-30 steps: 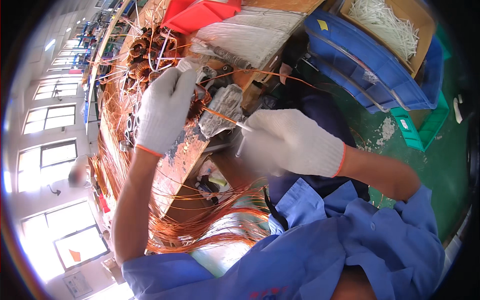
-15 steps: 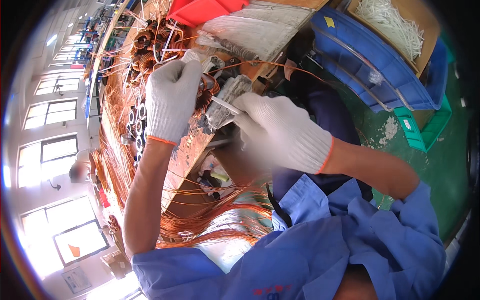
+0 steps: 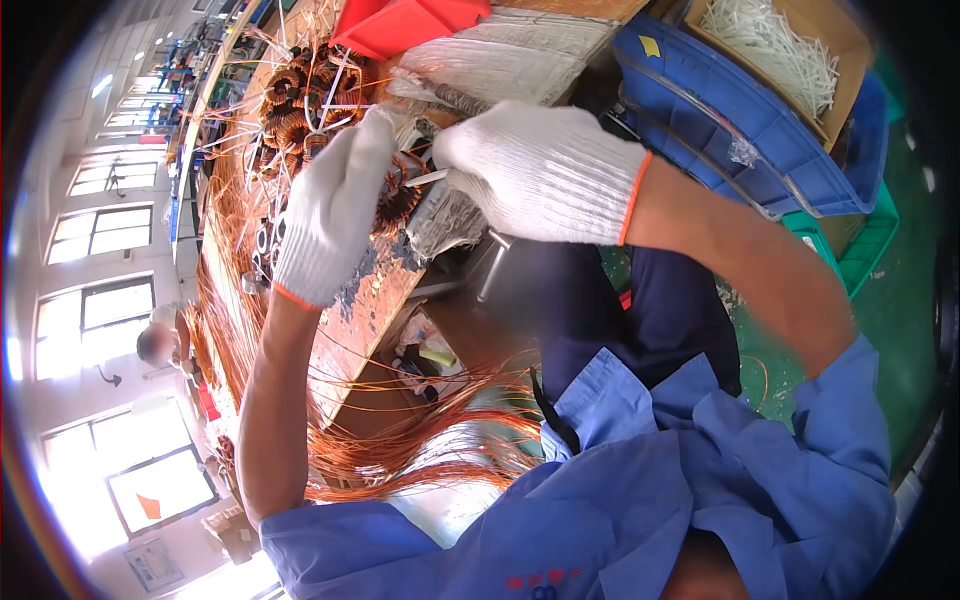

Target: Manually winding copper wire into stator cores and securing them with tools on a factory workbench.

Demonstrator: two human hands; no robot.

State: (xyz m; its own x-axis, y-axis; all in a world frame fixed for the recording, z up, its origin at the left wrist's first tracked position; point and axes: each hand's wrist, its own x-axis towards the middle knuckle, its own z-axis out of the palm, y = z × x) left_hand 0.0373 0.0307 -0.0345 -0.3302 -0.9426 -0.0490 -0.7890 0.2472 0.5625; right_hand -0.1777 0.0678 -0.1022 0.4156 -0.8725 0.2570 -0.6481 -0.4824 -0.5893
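Observation:
My left hand [image 3: 340, 210], in a white knit glove with an orange cuff, is closed at the edge of a ring-shaped copper wire coil [image 3: 399, 200] over the bench corner. Its fingers partly hide the coil. A short white strip [image 3: 428, 178] sticks out of the coil toward the right. My right hand [image 3: 540, 172], gloved the same way, pinches the outer end of this strip, so that end is hidden. Just under the right fingers is a grey-white wrapped block [image 3: 447, 225] at the bench edge.
More copper coils [image 3: 290, 120] with white strips lie at the back left, beside a red bin [image 3: 405, 25]. Long loose copper wires [image 3: 400, 445] hang off the bench [image 3: 365, 325]. At right stand a blue crate [image 3: 740, 150], a cardboard box [image 3: 850, 50] of white strips and a green bin [image 3: 865, 245].
My right hand has moved up and come closer to the coil, its grip nearer along the white strip. My left hand has shifted slightly left and down and turned.

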